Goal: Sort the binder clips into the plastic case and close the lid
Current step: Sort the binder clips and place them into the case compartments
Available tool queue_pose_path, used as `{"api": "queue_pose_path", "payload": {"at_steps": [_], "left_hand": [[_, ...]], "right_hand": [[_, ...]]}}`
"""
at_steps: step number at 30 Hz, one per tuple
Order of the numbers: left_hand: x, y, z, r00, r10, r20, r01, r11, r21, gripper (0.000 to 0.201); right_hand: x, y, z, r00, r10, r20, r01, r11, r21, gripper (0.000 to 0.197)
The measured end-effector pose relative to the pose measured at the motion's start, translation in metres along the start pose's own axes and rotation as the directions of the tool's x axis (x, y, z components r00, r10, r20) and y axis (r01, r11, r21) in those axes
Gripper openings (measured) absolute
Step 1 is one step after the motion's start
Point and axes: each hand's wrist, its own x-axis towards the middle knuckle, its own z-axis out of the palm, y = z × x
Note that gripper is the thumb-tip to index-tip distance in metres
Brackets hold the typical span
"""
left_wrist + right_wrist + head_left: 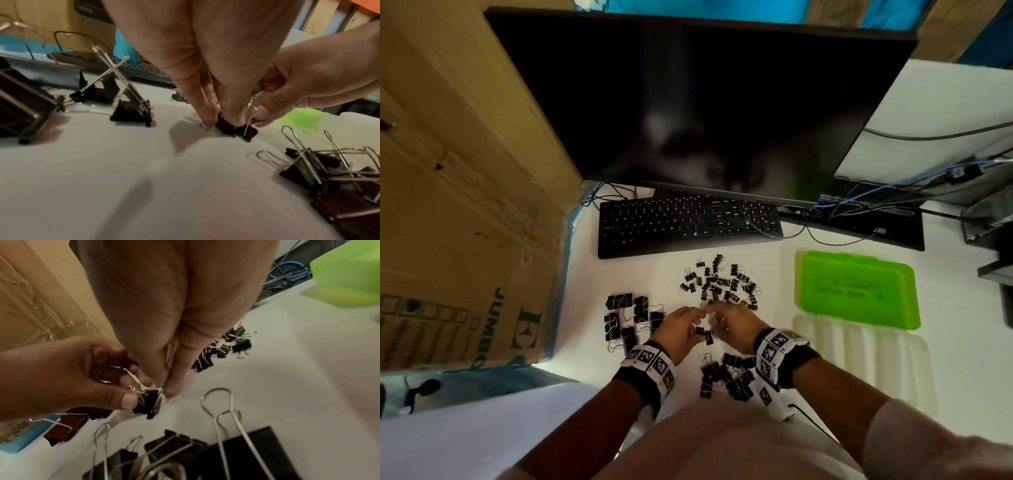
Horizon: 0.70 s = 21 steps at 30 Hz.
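Observation:
Two small black binder clips (704,335) hang together between my hands, just above the white desk (774,274). My left hand (693,325) pinches one clip (226,128) from above. My right hand (719,323) pinches the wire handle of the other clip (249,132). In the right wrist view, the left hand (136,391) holds the clips (148,404) beside the right hand's fingertips (174,389). The green plastic case (856,291) lies to the right, with a pale ribbed tray (859,356) in front of it.
Several large clips (630,322) lie to the left, a heap of small ones (719,287) sits behind my hands, and medium ones (729,377) lie near my body. A keyboard (688,222) and monitor (705,109) stand behind. A cardboard box (465,205) walls the left side.

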Motion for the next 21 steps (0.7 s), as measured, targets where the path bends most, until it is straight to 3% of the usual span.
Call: {"api": "queue_pose_path", "payload": {"at_steps": [5, 8, 11, 15, 21], "left_hand": [[0.001, 0.007, 0.004, 1.000, 0.008, 0.022, -0.007, 0.999, -0.051, 0.051], [0.006, 0.012, -0.001, 0.992, 0.041, -0.120, -0.044, 0.999, -0.018, 0.032], [0.021, 0.011, -0.011, 0.977, -0.066, -0.205, 0.061, 0.998, -0.028, 0.023], [0.045, 0.015, -0.015, 0.976, -0.174, -0.127, 0.170, 0.985, -0.042, 0.038], [0.069, 0.034, -0.007, 0.981, -0.150, -0.124, 0.141, 0.987, -0.078, 0.038]], "right_hand": [[0.002, 0.006, -0.007, 0.997, -0.020, 0.070, 0.019, 1.000, 0.005, 0.051], [0.007, 0.006, -0.022, 0.998, -0.055, 0.010, 0.056, 0.989, -0.134, 0.040], [0.011, 0.013, -0.037, 0.999, -0.023, -0.022, 0.018, 0.975, -0.221, 0.036], [0.012, 0.023, -0.052, 0.998, 0.052, -0.031, -0.058, 0.963, -0.264, 0.037], [0.006, 0.035, -0.076, 0.987, 0.126, -0.104, -0.152, 0.943, -0.297, 0.037]]}}
